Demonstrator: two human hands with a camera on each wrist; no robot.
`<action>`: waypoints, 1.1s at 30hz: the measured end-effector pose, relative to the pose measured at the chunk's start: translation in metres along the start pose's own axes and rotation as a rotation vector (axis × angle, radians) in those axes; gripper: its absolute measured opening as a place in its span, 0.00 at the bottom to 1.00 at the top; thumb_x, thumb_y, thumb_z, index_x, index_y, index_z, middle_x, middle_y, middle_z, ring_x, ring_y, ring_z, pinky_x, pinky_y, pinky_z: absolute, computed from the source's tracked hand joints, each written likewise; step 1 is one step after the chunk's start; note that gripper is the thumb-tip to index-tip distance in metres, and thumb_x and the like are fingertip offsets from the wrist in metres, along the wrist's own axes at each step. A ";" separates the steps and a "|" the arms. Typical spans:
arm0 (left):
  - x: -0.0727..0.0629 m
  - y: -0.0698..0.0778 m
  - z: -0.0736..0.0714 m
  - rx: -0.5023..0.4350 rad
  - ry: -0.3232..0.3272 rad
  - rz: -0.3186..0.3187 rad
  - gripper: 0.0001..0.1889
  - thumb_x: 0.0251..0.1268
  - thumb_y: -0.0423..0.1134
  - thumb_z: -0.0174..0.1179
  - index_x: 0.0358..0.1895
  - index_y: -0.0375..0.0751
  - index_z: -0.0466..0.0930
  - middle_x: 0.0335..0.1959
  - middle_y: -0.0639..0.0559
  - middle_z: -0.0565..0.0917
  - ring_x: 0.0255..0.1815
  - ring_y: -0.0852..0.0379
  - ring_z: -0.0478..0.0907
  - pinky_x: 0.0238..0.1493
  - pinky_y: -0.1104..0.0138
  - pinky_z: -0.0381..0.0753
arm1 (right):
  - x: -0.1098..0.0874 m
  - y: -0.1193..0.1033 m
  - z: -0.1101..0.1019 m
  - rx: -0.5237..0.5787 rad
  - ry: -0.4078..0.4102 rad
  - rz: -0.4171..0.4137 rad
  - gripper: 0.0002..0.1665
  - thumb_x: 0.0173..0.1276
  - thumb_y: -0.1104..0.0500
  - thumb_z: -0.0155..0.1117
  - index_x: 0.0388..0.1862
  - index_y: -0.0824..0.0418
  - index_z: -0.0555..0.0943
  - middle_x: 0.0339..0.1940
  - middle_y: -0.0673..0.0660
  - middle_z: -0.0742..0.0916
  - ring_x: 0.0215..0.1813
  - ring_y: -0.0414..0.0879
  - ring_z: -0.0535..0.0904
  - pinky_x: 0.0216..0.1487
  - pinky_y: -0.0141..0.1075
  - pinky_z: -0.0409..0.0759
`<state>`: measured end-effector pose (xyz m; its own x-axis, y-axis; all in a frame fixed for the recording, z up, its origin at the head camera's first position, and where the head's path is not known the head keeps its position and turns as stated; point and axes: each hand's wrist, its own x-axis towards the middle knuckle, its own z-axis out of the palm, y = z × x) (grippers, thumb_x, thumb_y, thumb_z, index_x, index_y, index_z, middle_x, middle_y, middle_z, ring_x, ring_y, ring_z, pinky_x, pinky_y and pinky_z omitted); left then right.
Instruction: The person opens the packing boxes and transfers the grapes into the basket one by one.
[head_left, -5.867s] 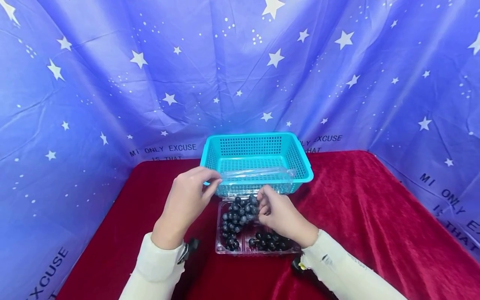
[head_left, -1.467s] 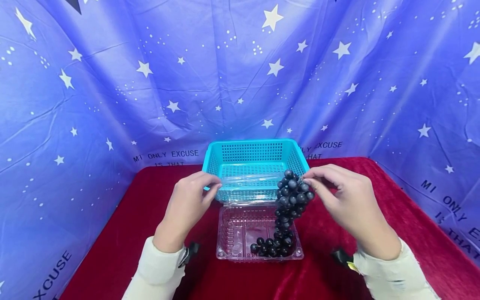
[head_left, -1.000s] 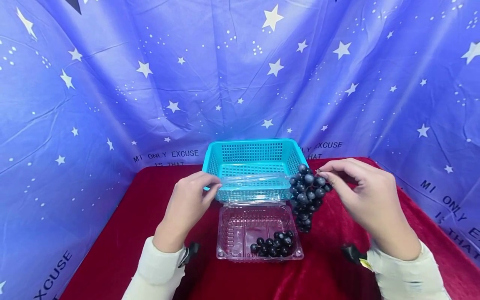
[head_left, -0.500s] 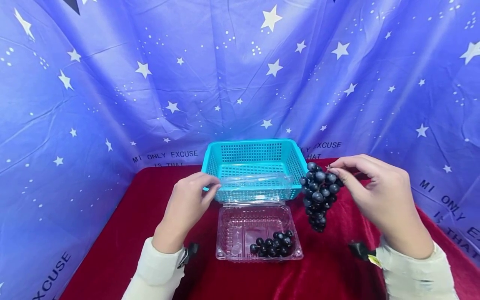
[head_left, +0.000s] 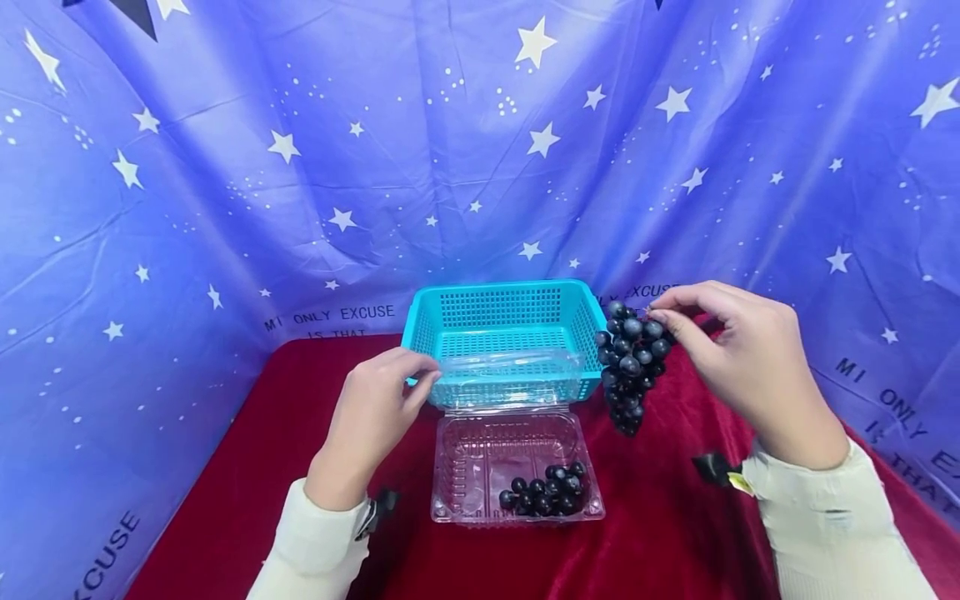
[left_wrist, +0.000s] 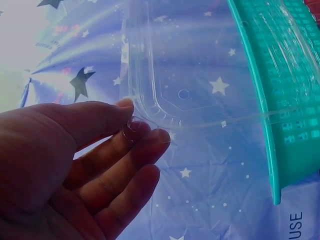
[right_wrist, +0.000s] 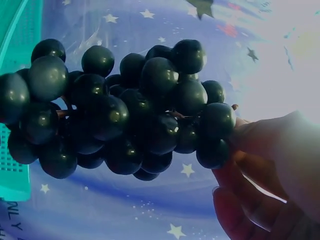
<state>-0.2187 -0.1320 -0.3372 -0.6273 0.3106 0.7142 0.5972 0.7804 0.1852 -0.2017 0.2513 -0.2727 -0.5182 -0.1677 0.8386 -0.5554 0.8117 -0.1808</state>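
Observation:
My right hand [head_left: 750, 362] pinches a bunch of dark grapes [head_left: 632, 362] by its stem, and the bunch hangs beside the basket's right end. In the right wrist view the grapes [right_wrist: 125, 110] stretch left from the fingertips. The corner of a clear plastic lid [left_wrist: 175, 95] is pinched between thumb and forefinger of my left hand [head_left: 375, 417]. That lid stands raised from its hinged clear container [head_left: 465, 467], in front of the basket. A smaller bunch of dark grapes [head_left: 546, 492] lies at the container's near right.
A turquoise perforated basket [head_left: 502, 304] stands behind the container, partly seen through the lid. Red velvet cloth [head_left: 675, 533] covers the table. A blue star-patterned curtain [head_left: 420, 167] surrounds the back and sides.
My right hand has lifted the larger grape bunch out of the container, carried it rightward, then raised it slightly forward beside the basket. The left hand has kept holding the lid in place.

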 end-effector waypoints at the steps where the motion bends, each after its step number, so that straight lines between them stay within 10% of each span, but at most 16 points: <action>1: 0.000 0.000 0.000 0.005 -0.003 0.002 0.04 0.63 0.36 0.73 0.39 0.49 0.91 0.34 0.57 0.89 0.29 0.62 0.79 0.32 0.67 0.82 | 0.003 0.001 0.001 -0.005 -0.011 -0.004 0.10 0.63 0.63 0.78 0.40 0.49 0.91 0.35 0.44 0.91 0.30 0.21 0.74 0.34 0.17 0.70; 33: -0.005 -0.001 0.006 0.015 0.067 0.064 0.04 0.64 0.34 0.72 0.39 0.47 0.90 0.31 0.56 0.87 0.26 0.61 0.79 0.27 0.69 0.80 | 0.055 0.040 0.043 -0.064 -0.166 0.020 0.03 0.72 0.57 0.71 0.41 0.51 0.90 0.35 0.48 0.91 0.35 0.42 0.83 0.32 0.30 0.66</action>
<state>-0.2188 -0.1307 -0.3453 -0.5527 0.3236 0.7680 0.6270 0.7685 0.1275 -0.2807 0.2506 -0.2556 -0.6323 -0.2369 0.7377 -0.5040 0.8489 -0.1593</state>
